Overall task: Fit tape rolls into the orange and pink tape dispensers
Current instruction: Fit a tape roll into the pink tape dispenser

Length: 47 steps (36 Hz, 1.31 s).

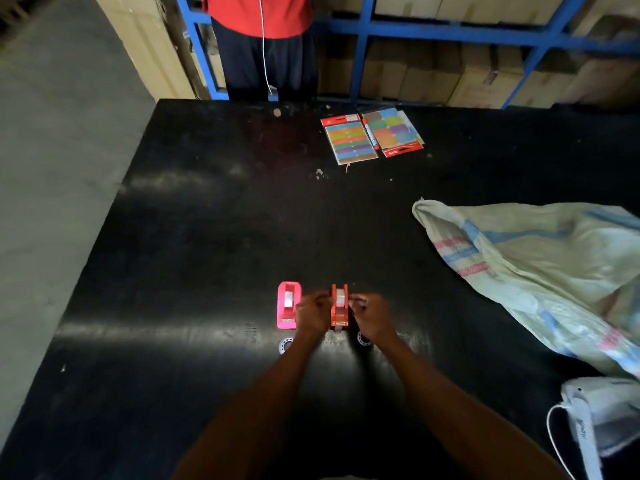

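Nearest the camera, two bare forearms reach out over the black table (207, 237); just past the wrists lie two small clear ring-shaped pieces (284, 345), one each side, probably tape cores, too small to call. Now the hands: the left hand (311, 315) and the right hand (370, 315) are both curled in tight against the flanks of the orange tape dispenser (339, 306), fingers narrow and pinching at its side walls; a pale tape roll (340, 299) sits in its cradle, though whether it is fully seated on the hub I cannot tell. Just to the left, touching nothing, stands the pink tape dispenser (288, 304), a whitish roll showing in its well. These look like light, stiff plastic shells, easy to skid on a smooth top; I would judge the side walls the place to hold, clear of the cutter end. Off right sprawls a woven sack (536, 271); far back lie packs of coloured sticky tabs (351, 142), and a person in a red top (256, 15) stands at the table's far edge.
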Each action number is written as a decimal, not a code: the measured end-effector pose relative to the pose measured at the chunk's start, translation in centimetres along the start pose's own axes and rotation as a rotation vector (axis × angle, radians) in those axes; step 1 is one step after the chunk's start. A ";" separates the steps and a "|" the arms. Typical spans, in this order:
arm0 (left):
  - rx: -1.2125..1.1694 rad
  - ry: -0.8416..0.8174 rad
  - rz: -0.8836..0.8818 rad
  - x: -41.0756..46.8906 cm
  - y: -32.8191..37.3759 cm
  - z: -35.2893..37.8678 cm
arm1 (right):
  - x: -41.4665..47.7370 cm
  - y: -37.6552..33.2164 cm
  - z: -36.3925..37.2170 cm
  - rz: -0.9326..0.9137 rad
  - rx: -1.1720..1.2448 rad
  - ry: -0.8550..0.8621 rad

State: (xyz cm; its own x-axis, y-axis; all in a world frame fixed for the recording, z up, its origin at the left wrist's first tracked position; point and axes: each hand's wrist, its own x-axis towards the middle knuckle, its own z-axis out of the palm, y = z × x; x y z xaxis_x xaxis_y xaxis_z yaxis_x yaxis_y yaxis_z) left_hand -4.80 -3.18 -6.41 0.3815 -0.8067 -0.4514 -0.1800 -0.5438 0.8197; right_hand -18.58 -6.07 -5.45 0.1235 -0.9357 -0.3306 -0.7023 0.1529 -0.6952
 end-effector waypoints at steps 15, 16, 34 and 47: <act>0.112 0.000 0.225 0.9 0.4 -11.9 | -0.7 -7.0 1.5 -0.210 -0.185 -0.051; 0.121 -0.060 0.220 1.2 -0.1 -12.7 | -0.7 -7.4 1.8 -0.223 -0.212 -0.076; 0.463 -0.434 0.311 3.5 -2.4 -14.4 | 1.2 -11.1 7.5 -0.348 -0.706 -0.249; 0.369 -0.410 0.286 4.4 -3.9 -14.0 | 2.4 -11.9 6.9 -0.334 -0.607 -0.407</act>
State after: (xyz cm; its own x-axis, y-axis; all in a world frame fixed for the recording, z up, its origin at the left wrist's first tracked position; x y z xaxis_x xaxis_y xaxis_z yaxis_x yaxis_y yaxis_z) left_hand 10.27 -1.38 -6.71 -0.0940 -0.9156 -0.3910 -0.5534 -0.2784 0.7850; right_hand -5.13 -8.00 -2.39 0.5579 -0.6942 -0.4548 -0.8275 -0.4232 -0.3691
